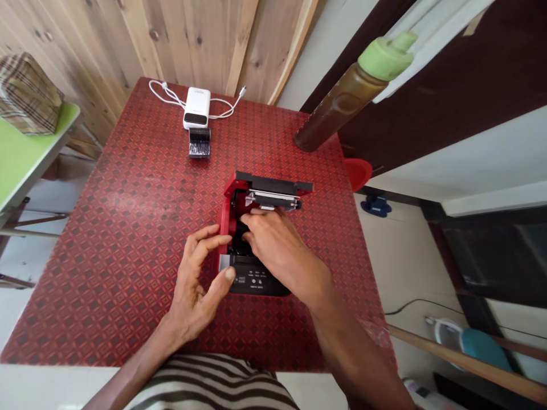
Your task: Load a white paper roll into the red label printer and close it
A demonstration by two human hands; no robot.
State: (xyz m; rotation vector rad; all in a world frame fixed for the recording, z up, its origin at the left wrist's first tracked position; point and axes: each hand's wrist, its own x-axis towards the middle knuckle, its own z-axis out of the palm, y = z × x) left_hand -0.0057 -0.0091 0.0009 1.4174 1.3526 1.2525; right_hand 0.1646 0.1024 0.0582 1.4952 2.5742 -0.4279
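Observation:
A red and black label printer (pixel 260 283) sits on the table with its lid (pixel 273 183) raised at the back. My left hand (pixel 199 273) steadies its left side, fingers at the red side wall and thumb on the front left corner by the buttons. My right hand (pixel 277 245) reaches into the open compartment from the right. Its fingers are bent together inside, and what they hold, if anything, is hidden by the hand and the dark interior.
A patterned red cloth (pixel 128 239) covers the table. Toward the back lie a white power bank (pixel 197 103) with a white cable (pixel 224 114) and a small roll of shiny black film (pixel 199 143). A tall brown bottle with a green cap (pixel 350 94) stands back right.

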